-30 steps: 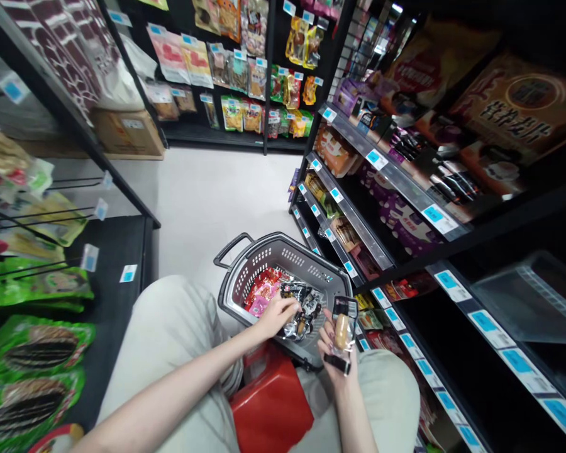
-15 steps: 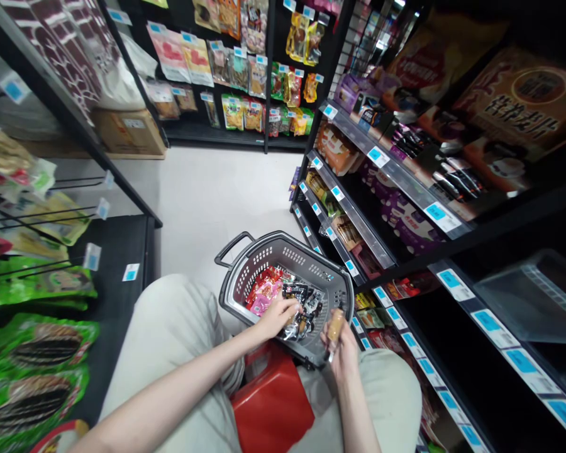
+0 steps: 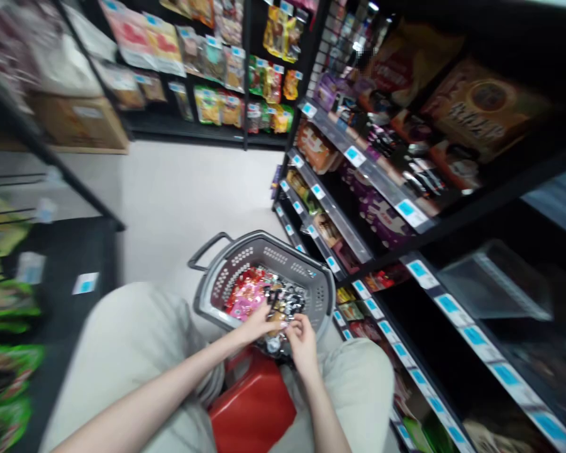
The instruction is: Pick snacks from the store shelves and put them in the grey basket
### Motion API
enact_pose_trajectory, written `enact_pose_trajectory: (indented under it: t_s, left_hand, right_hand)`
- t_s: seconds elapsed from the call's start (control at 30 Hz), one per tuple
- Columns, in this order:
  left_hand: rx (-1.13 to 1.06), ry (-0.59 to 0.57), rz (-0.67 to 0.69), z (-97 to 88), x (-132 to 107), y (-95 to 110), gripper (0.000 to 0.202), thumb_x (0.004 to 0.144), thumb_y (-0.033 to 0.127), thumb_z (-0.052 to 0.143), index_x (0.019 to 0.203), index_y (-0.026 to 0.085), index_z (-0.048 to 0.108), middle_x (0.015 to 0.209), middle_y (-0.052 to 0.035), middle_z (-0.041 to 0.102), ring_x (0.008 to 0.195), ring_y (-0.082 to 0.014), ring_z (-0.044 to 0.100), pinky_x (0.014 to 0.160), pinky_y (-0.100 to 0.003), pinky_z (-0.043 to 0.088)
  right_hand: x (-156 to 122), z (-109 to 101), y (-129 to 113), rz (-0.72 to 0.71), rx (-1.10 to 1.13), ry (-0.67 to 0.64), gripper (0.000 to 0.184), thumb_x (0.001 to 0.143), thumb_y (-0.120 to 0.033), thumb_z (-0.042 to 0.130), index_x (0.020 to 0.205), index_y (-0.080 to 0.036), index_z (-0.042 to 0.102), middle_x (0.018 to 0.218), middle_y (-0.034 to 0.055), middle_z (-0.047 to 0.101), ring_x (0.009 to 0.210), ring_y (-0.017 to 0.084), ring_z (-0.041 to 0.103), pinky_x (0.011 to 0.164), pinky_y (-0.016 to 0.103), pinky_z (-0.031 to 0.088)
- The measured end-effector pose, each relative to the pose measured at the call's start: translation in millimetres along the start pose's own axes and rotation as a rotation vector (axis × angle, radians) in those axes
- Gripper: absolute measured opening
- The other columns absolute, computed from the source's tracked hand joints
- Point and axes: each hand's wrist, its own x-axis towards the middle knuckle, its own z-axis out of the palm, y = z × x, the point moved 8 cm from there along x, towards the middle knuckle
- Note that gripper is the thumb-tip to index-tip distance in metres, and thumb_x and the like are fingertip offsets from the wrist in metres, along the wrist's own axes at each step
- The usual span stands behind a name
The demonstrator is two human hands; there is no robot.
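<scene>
A grey shopping basket (image 3: pixel 331 286) sits in front of my knees with small wrapped snacks inside. Red and pink snack packets (image 3: pixel 245 301) lie in its left part, black and clear ones (image 3: pixel 293 299) in the middle. My left hand (image 3: pixel 255 325) reaches over the basket's near side, fingers closed around a tan wrapped snack (image 3: pixel 277 318). Close beside it is my right hand (image 3: pixel 302 345), its thumb and fingertips pinched together near that snack. Blur hides what, if anything, is in this pinch.
Beneath the basket, a red object (image 3: pixel 255 409) stands between my legs. Stocked shelves (image 3: pixel 358 157) run along the right, with a clear bin (image 3: pixel 495 280) on one. A black rack (image 3: pixel 75 251) of green bags is on the left, a cardboard box (image 3: pixel 78 123) behind it.
My right hand has moved from the basket's right side leftward to my left hand. The tan snack it held now shows at my left fingers. The view has shifted right.
</scene>
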Motion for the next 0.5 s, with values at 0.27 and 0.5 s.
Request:
enact_pose_trajectory:
  t_s: [0.27, 0.5]
  left_hand:
    - [0.022, -0.015, -0.175, -1.7, 4.8, -40.8, 0.049, 0.057, 0.063, 0.056, 0.084, 0.022, 0.062, 0.092, 0.0043, 0.066, 0.096, -0.0231, 0.053, 0.089, -0.033, 0.039]
    - [0.031, -0.03, -0.297, -4.8, 2.9, -39.9, 0.058, 0.039, 0.075, 0.054, 0.071, 0.028, 0.064, 0.079, 0.0092, 0.067, 0.093, -0.0232, 0.056, 0.084, -0.029, 0.044]
  right_hand:
    - [-64.1, -192.4, -138.6, -0.309, -0.754, 0.794, 0.025, 0.081, -0.031, 0.044, 0.099, -0.018, 0.055, 0.097, 0.0073, 0.06, 0.088, 0.018, 0.055, 0.08, 0.03, 0.042]
    - [-150.0, -423.0, -264.6, -0.041, -1.411, 1.406, 0.033, 0.081, -0.021, 0.034, 0.104, -0.006, 0.053, 0.099, 0.0183, 0.056, 0.096, 0.027, 0.051, 0.084, 0.035, 0.037]
